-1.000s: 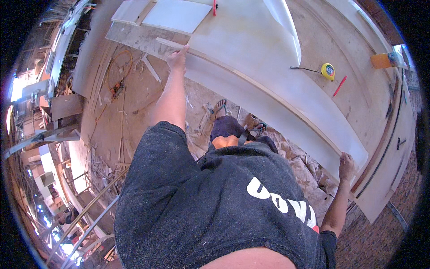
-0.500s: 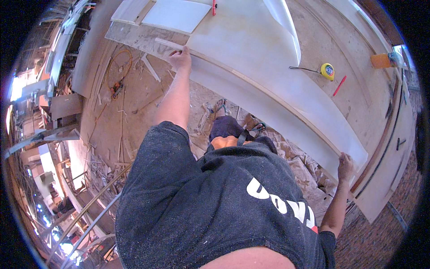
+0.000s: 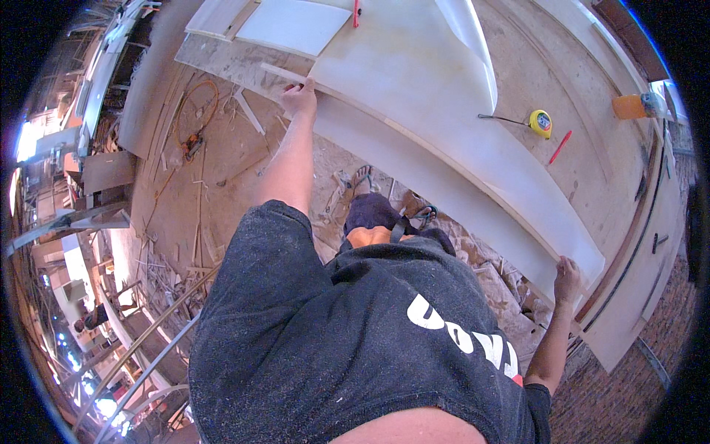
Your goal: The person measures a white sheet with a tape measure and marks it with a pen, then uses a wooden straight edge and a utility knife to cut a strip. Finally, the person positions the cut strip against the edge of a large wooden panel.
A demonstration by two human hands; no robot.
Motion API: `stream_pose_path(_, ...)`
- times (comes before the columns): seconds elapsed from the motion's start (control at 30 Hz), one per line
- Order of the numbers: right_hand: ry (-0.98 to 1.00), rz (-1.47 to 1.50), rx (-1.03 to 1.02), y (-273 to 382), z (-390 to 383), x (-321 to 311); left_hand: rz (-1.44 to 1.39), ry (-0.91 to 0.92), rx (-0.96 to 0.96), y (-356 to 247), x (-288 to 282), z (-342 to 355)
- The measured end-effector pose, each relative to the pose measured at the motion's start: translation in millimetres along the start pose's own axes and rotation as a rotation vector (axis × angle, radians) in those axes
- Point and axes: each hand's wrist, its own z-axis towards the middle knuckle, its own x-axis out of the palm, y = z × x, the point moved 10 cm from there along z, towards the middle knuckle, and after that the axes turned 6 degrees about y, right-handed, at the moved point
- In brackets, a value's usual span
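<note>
A long, thin wooden strip (image 3: 460,169) lies across a white sheet panel (image 3: 414,81), running slantwise from upper left to lower right. My left hand (image 3: 299,98) pinches the strip near its left end, a short piece of which sticks out past my fingers. Far to the right, my right hand (image 3: 568,280) has its fingers closed on the strip's other end, by the panel's pointed corner. Between my hands the strip bends in a slight curve. Beyond it lie a yellow tape measure (image 3: 541,123) and a red pen (image 3: 560,147).
Another red pen-like item (image 3: 356,13) and a smaller white panel (image 3: 293,26) lie at the far side. An orange container (image 3: 629,106) stands at the right. A tool with an orange cord (image 3: 192,146) rests on the left. Offcuts (image 3: 492,285) litter the ground by my feet.
Both hands keep their hold at the strip's ends, and the strip stays nearly in place. In the left background a person is now more visible.
</note>
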Motion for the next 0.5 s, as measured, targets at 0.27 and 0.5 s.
stream_pose_path(0.27,-0.030,0.013,-0.001,0.8,-1.3,-1.7,-0.083,-0.108,0.017,-16.0,-14.2,-10.6)
stream_pose_path(0.5,0.005,-0.023,0.007,0.7,-2.7,0.2,-0.235,-0.089,-0.116,-28.5,-14.2,-19.0)
